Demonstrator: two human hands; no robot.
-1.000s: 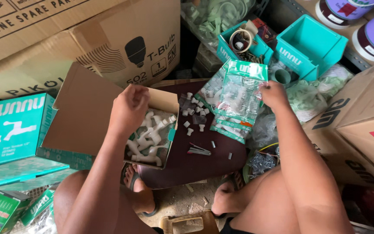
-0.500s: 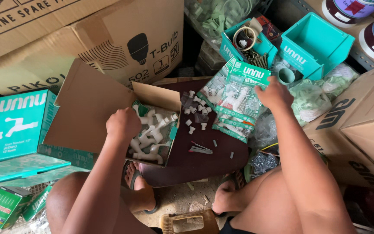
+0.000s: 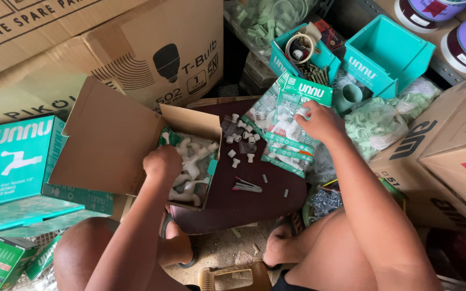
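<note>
Large cardboard cartons (image 3: 98,48) fill the far left, and more brown boxes (image 3: 449,156) stand at the right. Between them lies a dark maroon board (image 3: 254,199), with a teal box (image 3: 12,161) at its left and two teal bins (image 3: 386,54) beyond its far right corner.

On the board's left edge sits an open cardboard box (image 3: 109,140), flap thrown back, holding white plastic taps (image 3: 192,167). Half a second ago the left hand (image 3: 163,161) was above the box's left rim; now it has dropped lower, fingers curled down among the taps. Whether it grips one I cannot tell, since the knuckles hide the fingertips. So the hand looks to be working on the box's contents.

The right hand (image 3: 322,121) has barely shifted. It rests on a fanned stack of clear packets with teal header cards (image 3: 287,134) at the board's far right, fingers bent and pinching the top packet's header.

Loose small white fittings (image 3: 241,145) lie scattered between box and packets, unmoved, with a few thin pins (image 3: 246,187) nearer the person.
</note>
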